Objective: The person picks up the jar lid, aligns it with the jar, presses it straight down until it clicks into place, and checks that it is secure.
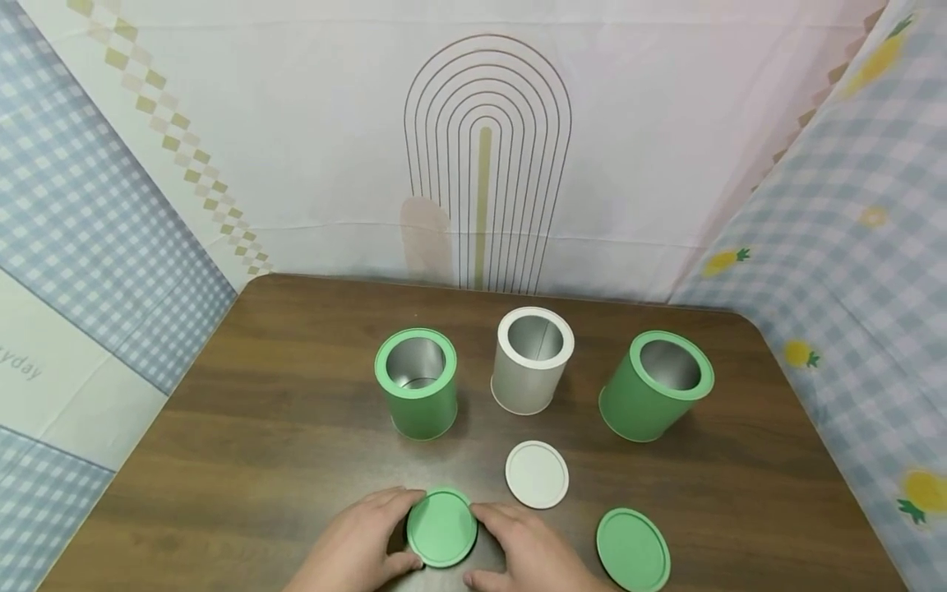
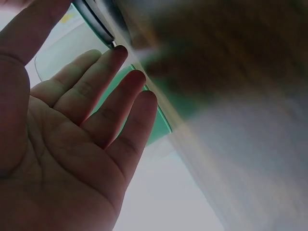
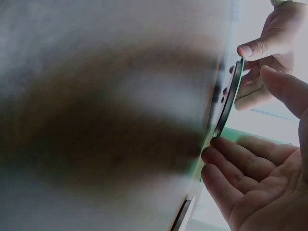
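A round green lid (image 1: 441,528) lies between both hands near the front of the table, its dark underside edge visible in the right wrist view. My left hand (image 1: 362,538) holds its left side, thumb at the near rim and fingertips at the far rim. On the right side, fingertips of my right hand (image 1: 528,547) touch the rim, while the thumb stands apart from it. In the right wrist view the lid (image 3: 230,96) appears edge-on, with the left thumb at its upper end. Whether it is wholly off the table, I cannot tell.
Behind the hands stand a green can (image 1: 422,411), a white can (image 1: 524,382) and another green can (image 1: 639,403), all uncovered. A white lid (image 1: 537,474) and a second green lid (image 1: 632,549) lie flat to the right on the wooden table (image 1: 244,427). Patterned cloth (image 1: 318,123) hangs around it.
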`<state>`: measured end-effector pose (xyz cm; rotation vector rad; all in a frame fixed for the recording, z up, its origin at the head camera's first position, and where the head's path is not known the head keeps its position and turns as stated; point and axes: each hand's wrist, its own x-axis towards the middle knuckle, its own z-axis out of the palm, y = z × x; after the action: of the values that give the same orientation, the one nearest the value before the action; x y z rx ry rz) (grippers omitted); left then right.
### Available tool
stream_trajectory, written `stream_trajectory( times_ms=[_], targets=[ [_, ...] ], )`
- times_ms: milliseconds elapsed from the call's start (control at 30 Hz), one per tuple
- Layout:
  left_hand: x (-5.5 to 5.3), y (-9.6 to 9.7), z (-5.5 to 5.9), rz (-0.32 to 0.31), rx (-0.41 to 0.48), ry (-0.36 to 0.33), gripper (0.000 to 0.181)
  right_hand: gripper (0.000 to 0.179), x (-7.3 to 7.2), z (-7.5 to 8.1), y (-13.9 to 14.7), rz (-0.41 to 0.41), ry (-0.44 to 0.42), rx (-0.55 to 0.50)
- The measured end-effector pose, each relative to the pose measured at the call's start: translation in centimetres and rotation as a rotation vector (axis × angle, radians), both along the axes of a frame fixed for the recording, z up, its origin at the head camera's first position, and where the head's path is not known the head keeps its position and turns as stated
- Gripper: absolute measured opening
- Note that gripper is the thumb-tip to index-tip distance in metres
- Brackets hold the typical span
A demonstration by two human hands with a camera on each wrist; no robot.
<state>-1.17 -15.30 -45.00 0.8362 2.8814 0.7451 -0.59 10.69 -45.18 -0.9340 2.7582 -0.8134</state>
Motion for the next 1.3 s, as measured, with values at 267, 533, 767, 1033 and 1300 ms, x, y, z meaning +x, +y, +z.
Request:
stream_trajectory(
  times_ms=[267, 533, 767, 1033, 1300],
  targets=[
    [0.2, -0.1, -0.1, 0.009, 0.005, -0.024, 0.065, 0.062, 0.1, -0.2, -0.3, -0.009, 0.052, -0.035],
    [0.2, -0.1, 0.1, 0.016, 0.008, -0.048, 0.064, 0.062, 0.1, -0.1, -0.4, -0.025, 0.037, -0.035],
    [0.2, -0.1, 0.1, 0.028, 0.013, -0.053, 0.065, 0.063, 0.1, -0.1, -0.5, -0.04, 0.058, -0.056],
    [0.4, -0.1, 0.2, 0.049, 0.035, -0.044, 0.063, 0.059, 0.1, -0.1, -0.8, -0.074, 0.059, -0.068],
    [0.5, -0.2, 0.2, 0.063, 0.059, -0.04, 0.061, 0.056, 0.1, 0.1, -1.1, -0.094, 0.049, -0.054]
  ],
)
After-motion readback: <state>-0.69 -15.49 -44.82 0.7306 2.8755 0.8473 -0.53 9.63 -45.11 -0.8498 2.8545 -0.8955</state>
